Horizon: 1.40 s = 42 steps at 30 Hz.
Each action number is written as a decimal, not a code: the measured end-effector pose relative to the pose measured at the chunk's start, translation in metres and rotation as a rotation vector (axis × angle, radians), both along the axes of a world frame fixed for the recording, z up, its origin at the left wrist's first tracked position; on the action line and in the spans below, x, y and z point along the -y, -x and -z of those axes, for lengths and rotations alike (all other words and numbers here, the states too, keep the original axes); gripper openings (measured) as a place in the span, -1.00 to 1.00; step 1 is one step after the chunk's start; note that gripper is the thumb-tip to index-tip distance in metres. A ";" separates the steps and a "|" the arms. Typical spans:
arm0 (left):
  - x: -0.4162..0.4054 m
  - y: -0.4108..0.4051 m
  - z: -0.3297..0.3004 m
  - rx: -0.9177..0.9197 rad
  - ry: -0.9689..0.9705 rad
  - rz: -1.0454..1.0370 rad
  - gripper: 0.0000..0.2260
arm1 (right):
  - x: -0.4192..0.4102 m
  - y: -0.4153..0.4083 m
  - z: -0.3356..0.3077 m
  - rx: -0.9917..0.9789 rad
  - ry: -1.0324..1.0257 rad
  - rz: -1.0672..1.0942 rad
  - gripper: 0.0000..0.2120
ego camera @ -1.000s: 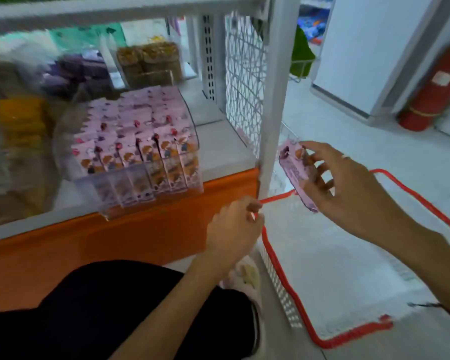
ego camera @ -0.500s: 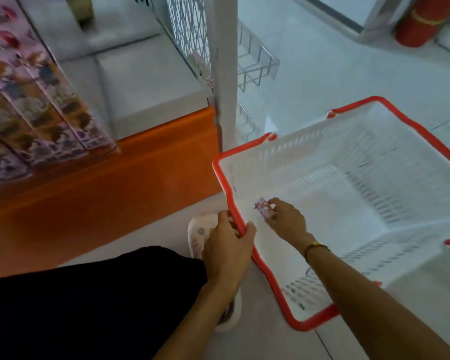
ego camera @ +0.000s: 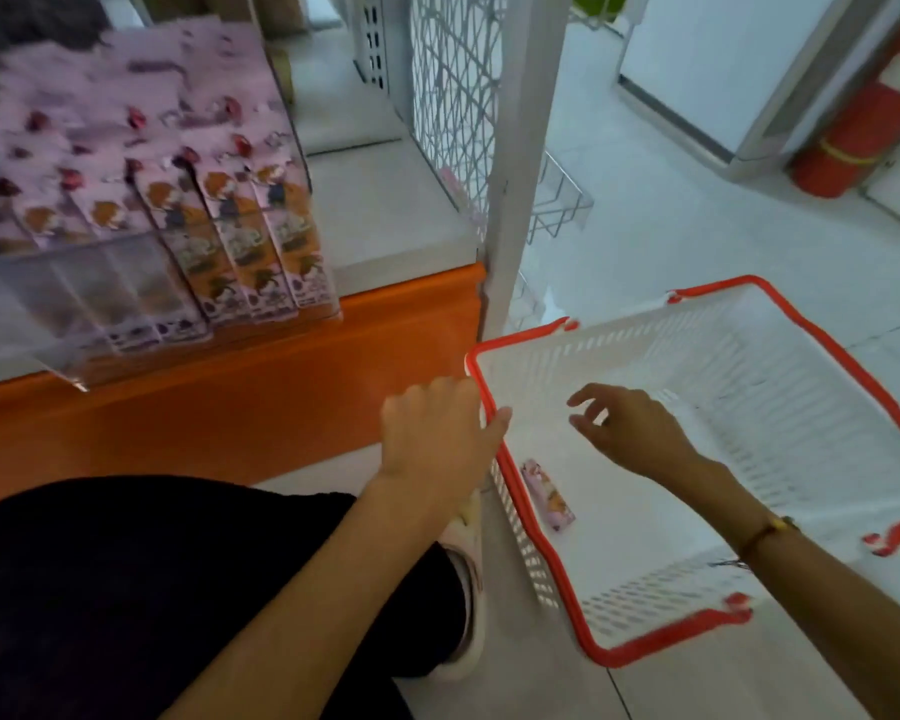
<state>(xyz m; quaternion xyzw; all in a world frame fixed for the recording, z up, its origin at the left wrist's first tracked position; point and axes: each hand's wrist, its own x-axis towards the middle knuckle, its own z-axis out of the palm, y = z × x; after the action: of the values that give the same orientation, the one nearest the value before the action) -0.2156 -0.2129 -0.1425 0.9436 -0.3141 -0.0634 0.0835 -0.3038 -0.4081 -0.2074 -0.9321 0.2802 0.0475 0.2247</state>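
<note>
Below, basket (ego camera: pixel 723 356) on white floor (ego camera: pixel 749 226)

A shop: a display shelf (ego camera: pixel 385 220) stacked with rows of identical snack packets (ego camera: pixel 240 236), a shopping basket (ego camera: pixel 780 330) on the tiled floor (ego camera: pixel 749 210).

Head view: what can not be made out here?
In the head view:
- display packets: left rows motion-blurred, print unreadable.
- pink packet in the basket: print too small.
- left hand: fingers hidden behind its back.
- fire extinguisher: cut by right edge.
</note>
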 end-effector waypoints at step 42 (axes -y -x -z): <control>-0.228 -0.178 -0.139 -0.036 0.984 -0.370 -0.63 | -0.227 -0.377 -0.247 0.797 -0.399 -0.308 -0.78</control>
<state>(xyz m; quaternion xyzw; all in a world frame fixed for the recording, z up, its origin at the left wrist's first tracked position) -0.0372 0.0155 -0.0034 0.8312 -0.1333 0.0914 0.5320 0.0733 -0.1815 0.0398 -0.8470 0.0159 -0.2284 0.4797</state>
